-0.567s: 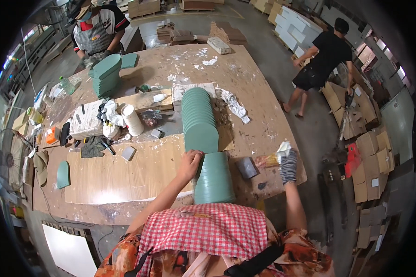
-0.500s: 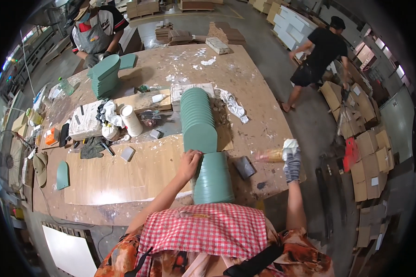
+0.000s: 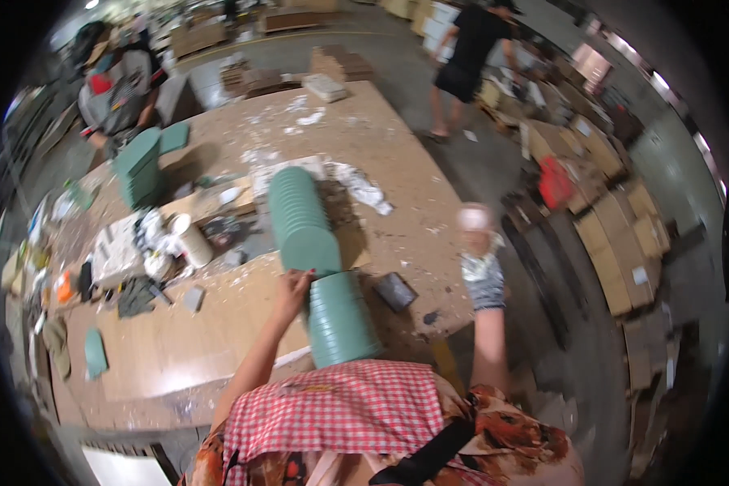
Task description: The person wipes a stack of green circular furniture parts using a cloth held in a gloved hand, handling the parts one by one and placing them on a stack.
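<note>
Two overlapping rows of rounded green boards run away from me: a far row (image 3: pixel 304 219) and a near row (image 3: pixel 344 320). My left hand (image 3: pixel 294 290) is bare, its fingers curled and pressed to the left edge of the boards where the rows meet. Out to the right, past the table edge, my right hand (image 3: pixel 483 279) wears a grey knitted glove. It is closed around a blurred amber, bottle-like thing (image 3: pixel 475 223) with a pale pinkish end pointing away; whitish material shows at the grip. Beside the near row lies a dark grey block (image 3: pixel 394 291).
A worn work table (image 3: pixel 413 186) carries a wood-grain panel (image 3: pixel 194 348), a white cylindrical container (image 3: pixel 192 241), a glove (image 3: pixel 139 298) and a crumpled cloth (image 3: pixel 360 188). A co-worker (image 3: pixel 121 89) stands by another green stack (image 3: pixel 138 166). Another person (image 3: pixel 470 61) is near cardboard boxes (image 3: pixel 624 243).
The view has shifted, moving the table leftward in the picture. The amber thing in my right hand has swung from pointing left to pointing away. My left hand stays at the boards.
</note>
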A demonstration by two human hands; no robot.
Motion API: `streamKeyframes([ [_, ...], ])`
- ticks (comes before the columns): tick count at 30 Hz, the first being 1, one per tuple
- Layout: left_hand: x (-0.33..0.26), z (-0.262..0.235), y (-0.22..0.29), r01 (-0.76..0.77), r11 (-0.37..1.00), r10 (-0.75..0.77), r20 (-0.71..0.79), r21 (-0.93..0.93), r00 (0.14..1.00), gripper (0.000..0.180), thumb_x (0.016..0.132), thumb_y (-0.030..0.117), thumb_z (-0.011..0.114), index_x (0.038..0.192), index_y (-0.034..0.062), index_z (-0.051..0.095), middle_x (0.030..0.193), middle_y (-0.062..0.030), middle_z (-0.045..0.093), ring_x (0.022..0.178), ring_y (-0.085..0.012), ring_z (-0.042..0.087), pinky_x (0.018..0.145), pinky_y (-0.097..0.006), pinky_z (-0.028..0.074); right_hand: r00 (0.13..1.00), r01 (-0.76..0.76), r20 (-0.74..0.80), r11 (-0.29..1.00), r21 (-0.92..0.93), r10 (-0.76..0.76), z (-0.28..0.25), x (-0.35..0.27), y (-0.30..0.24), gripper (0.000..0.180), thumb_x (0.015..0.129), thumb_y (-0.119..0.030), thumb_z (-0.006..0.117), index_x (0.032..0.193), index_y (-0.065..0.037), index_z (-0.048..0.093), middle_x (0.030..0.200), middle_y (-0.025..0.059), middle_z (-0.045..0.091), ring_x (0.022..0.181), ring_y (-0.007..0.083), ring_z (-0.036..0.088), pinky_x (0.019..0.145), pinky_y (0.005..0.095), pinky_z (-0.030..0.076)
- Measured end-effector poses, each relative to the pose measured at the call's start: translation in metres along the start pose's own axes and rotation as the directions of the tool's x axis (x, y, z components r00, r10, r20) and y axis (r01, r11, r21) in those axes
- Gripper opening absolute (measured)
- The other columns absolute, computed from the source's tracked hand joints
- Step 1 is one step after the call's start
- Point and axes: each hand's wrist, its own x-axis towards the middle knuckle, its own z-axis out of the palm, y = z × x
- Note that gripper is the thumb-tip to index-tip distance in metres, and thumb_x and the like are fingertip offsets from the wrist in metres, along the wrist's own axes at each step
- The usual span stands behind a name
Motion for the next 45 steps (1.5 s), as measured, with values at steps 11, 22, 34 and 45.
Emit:
streamKeyframes([
  [11,0.032,-0.008,0.035,0.031,0.999,-0.033,0.165,0.017,0.986,0.018,0.071,0.016,0.077,0.07,-0.0002,0.068,0.084,-0.0115,0.063,0.08,-0.0204,0.059,0.073,-0.031,0.044,0.97,0.225,-0.209,0.772,0.594,-0.122,-0.012,0.002,-0.03,0.026,0.086,-0.013,0.055,0.109,-0.001,0.048,0.1,0.0189,0.054,0.089,0.0311,0.055,0.083,0.0375,0.046],
  [22,0.032,-0.004,0.083,-0.116,0.623,0.199,-0.013,0.773,0.98,0.113,0.049,0.034,0.087,0.141,0.0142,0.027,0.143,-0.0222,0.024,0.128,-0.0396,0.029,0.101,-0.052,0.027,0.952,-0.127,0.262,-0.57,0.812,0.161,0.073,0.01,0.074,0.029,0.095,-0.03,0.043,0.111,-0.009,0.056,0.101,0.0017,0.061,0.092,0.0169,0.056,0.082,0.0293,0.044],
  [34,0.047,0.01,0.079,0.011,0.45,-0.046,0.011,0.893,0.999,0.127,0.059,0.044,0.08,0.143,-0.0068,-0.001,0.146,-0.032,0.013,0.137,-0.0435,0.016,0.107,-0.058,0.019,1.0,0.023,0.002,0.802,0.596,-0.031,0.022,0.022,0.027,0.026,0.084,-0.011,0.053,0.107,0.003,0.05,0.102,0.0176,0.053,0.094,0.0252,0.053,0.087,0.0325,0.043],
  [45,0.039,0.006,0.066,0.076,0.493,-0.075,-0.044,0.867,0.996,0.129,0.059,0.057,0.076,0.141,-0.0114,0.005,0.144,-0.0311,0.021,0.133,-0.0391,0.028,0.105,-0.057,0.024,0.993,0.013,0.119,0.993,0.115,-0.027,0.046,0.011,0.003,0.023,0.081,-0.012,0.06,0.102,-0.001,0.06,0.103,0.0206,0.059,0.094,0.0334,0.061,0.081,0.0382,0.051],
])
